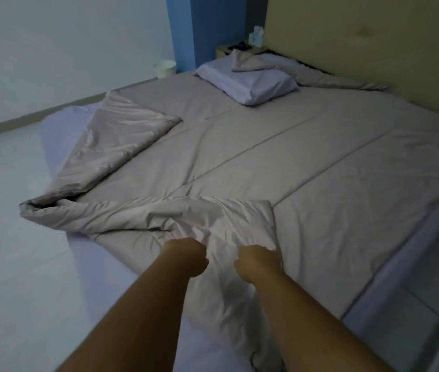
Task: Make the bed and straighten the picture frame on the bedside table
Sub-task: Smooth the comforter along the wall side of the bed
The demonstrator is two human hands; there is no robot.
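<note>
Head view: my left grip (186, 257) and right grip (257, 263) each pinch the grey duvet's (266, 157) crumpled near corner at six o'clock; it lies spread, its nine-o'clock edge folded back.

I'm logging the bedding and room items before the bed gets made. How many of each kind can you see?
Duvet: 1
Pillow: 1
Bedside table: 1
Tissue box: 1
Waste bin: 1
Total: 5
No picture frame can be made out.
</note>
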